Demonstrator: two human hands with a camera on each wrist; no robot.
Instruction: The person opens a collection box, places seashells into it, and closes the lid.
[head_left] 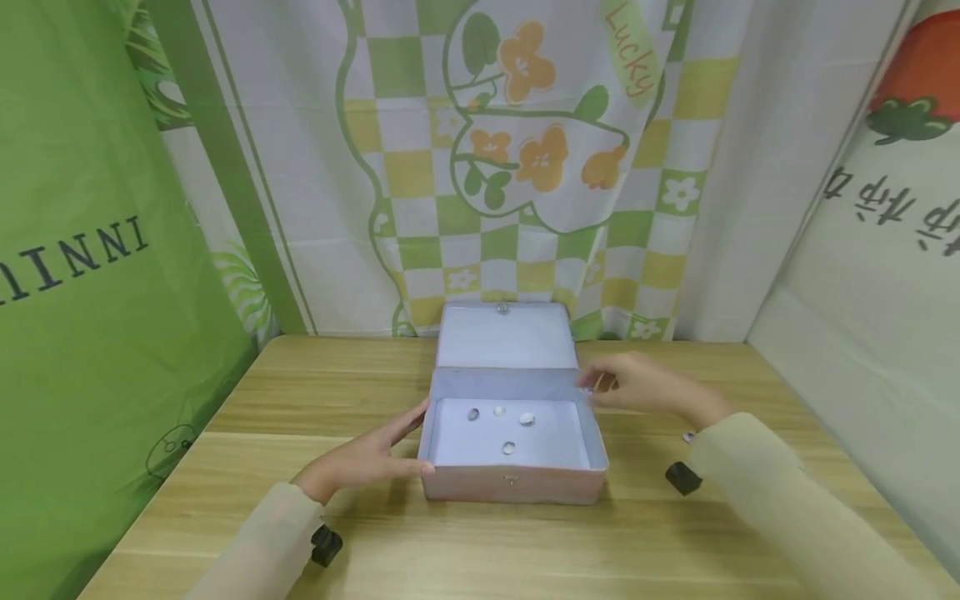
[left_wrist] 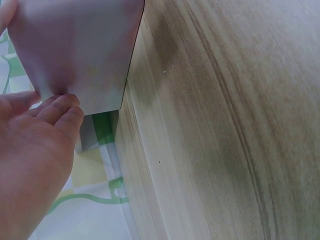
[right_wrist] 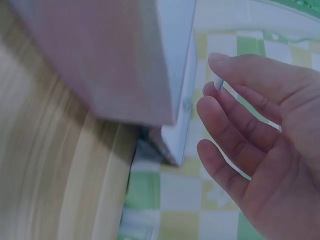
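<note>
The pinkish box stands open, lid raised at the far side; four stones lie inside, another pale stone pinched near the far right corner

Four pieces lie in the box, which stands on the table before the curtain.

We note long, pale-cream fabric sleeves; small black blocky unit beside each cuff; both hands bare.

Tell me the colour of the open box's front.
Dusty pink; the front of the box shows best in the head view.
</note>
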